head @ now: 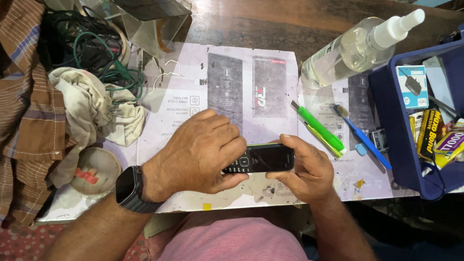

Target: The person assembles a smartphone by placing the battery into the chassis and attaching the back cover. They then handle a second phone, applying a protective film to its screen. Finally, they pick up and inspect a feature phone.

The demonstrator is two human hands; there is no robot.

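A small black keypad phone point(263, 158) lies sideways between both hands, above the front edge of the worktable point(183, 96). My left hand point(200, 154) covers its keypad end, fingers curled over the top, a dark smartwatch point(129, 189) on the wrist. My right hand point(304, 166) grips the screen end, thumb along the upper edge.
A green utility knife point(319, 129) and a blue toothbrush point(362, 137) lie right of the hands. Behind them a clear spray bottle point(357, 48) lies tilted. A blue bin point(411, 145) of small packages stands at far right. A dirty rag point(92, 106), tangled cables point(92, 43) and a round lid point(94, 170) sit left.
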